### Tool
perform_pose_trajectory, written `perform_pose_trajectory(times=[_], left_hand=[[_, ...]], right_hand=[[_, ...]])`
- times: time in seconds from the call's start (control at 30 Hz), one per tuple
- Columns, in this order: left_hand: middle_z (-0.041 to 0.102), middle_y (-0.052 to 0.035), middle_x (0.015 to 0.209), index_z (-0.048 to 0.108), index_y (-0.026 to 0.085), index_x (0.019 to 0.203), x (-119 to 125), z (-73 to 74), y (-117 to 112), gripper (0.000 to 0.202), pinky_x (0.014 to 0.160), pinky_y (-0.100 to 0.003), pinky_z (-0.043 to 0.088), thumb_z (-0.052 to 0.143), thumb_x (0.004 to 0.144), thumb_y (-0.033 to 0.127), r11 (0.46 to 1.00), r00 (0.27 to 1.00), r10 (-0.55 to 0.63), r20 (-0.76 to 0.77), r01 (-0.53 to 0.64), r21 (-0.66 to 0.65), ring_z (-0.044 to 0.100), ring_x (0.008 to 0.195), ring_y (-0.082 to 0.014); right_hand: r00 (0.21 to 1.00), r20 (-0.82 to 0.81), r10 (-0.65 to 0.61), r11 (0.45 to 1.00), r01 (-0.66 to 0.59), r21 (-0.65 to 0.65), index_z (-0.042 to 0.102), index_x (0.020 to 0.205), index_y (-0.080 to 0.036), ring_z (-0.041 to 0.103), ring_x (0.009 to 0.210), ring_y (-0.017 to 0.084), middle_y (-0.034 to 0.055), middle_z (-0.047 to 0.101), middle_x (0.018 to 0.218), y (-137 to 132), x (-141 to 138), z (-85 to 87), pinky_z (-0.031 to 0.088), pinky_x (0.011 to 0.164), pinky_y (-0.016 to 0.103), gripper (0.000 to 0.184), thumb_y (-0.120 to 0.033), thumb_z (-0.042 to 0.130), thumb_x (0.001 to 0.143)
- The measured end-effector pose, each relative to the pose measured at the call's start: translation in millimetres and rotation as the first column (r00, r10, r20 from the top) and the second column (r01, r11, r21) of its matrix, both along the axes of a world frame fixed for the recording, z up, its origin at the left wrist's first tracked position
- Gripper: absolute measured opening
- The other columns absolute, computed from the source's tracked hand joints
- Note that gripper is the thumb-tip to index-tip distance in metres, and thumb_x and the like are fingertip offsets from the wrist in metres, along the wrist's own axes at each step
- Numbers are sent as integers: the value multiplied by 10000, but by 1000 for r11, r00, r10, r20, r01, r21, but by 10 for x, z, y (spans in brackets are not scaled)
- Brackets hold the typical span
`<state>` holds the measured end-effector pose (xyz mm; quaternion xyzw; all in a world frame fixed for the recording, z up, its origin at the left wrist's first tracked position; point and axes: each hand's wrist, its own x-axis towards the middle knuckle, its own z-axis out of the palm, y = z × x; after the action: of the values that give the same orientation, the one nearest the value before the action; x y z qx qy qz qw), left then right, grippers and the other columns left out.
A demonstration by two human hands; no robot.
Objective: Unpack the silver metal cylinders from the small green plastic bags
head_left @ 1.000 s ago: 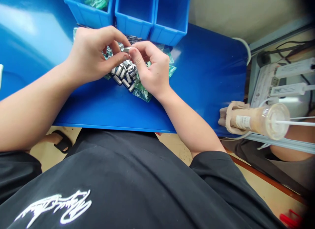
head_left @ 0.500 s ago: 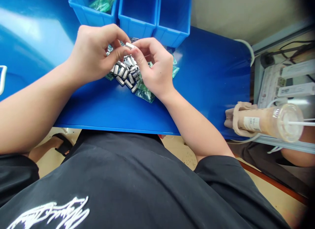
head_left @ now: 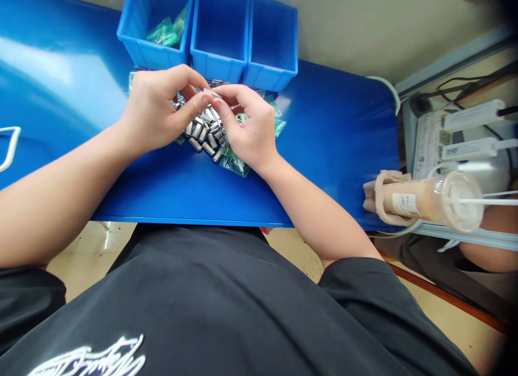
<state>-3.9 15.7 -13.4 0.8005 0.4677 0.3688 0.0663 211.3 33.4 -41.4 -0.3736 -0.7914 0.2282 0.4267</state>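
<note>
Left hand (head_left: 157, 109) nearly closed, thumb and index finger pinching one end of a small metal piece (head_left: 212, 93); right hand (head_left: 251, 128) likewise at the opposite end. Piece appears raised over the far side of the metal pile (head_left: 204, 133). Thumbs and fingers cover much of it; cannot tell whether anything is joined to it.

Surroundings, relative to the pile: green plastic bags (head_left: 236, 165) at its right and near-right edge, on the bench (head_left: 324, 133); three blue bins (head_left: 218, 68) just beyond, the leftmost containing more green plastic.

Handling notes (judgement): faces look smooth, so slipping is the likely fault. Keep thumb and fingertip squarely opposed, pressure light and even. Let one hand steady the piece while the other rolls it in small turns. Leave the upper face uncovered for viewing. A piece dropped over the pile would be hard to pick out from its look-alikes; keep the lift low and forearms supported at the bench's near edge.
</note>
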Motion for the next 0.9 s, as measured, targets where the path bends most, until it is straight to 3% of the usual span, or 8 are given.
perform_pose_trajectory(times=[0.2,0.33,0.53,0.7,0.9], left_hand=[[776,-16,935,721,184,1268,19,6,-21,597,728,-181,506,502,1068,702,999,999,-35,-8,35,-1,686,774,-76],[772,-25,950,723,201,1231,31,13,-21,655,822,-242,562,447,1063,770,999,1000,-29,3,29,-20,729,830,-110],[785,-66,967,744,170,1182,24,-8,15,831,802,-267,544,337,1028,878,999,1000,3,-29,-4,-52,733,837,-135],[793,-71,948,770,191,1075,33,12,-4,897,928,-337,560,277,984,935,988,998,51,-29,-54,-143,715,869,-178],[809,-21,1077,751,265,1149,47,44,-42,806,1014,-354,541,310,978,917,964,997,73,-12,-74,-256,695,946,-195]], right_hand=[[1000,-8,-8,1000,9,6,747,1236,-270,785,1072,175,61,810,1225,13,5,-28,703,972,364,604,-732,394,1071],[999,-32,-2,1000,2,5,746,1224,-282,790,1063,179,62,813,1215,29,3,-59,707,967,361,579,-733,419,1064],[997,-65,34,999,-34,0,725,1295,-278,786,1118,183,61,798,1282,54,8,-119,702,1017,366,567,-721,459,1061],[999,7,49,999,-49,2,717,1308,-250,765,1188,184,61,778,1305,32,15,-105,677,1079,388,601,-718,422,1074],[999,-17,33,999,-33,-8,722,1291,-225,762,1116,157,58,783,1277,-9,0,-48,681,1005,343,604,-714,442,1073]])
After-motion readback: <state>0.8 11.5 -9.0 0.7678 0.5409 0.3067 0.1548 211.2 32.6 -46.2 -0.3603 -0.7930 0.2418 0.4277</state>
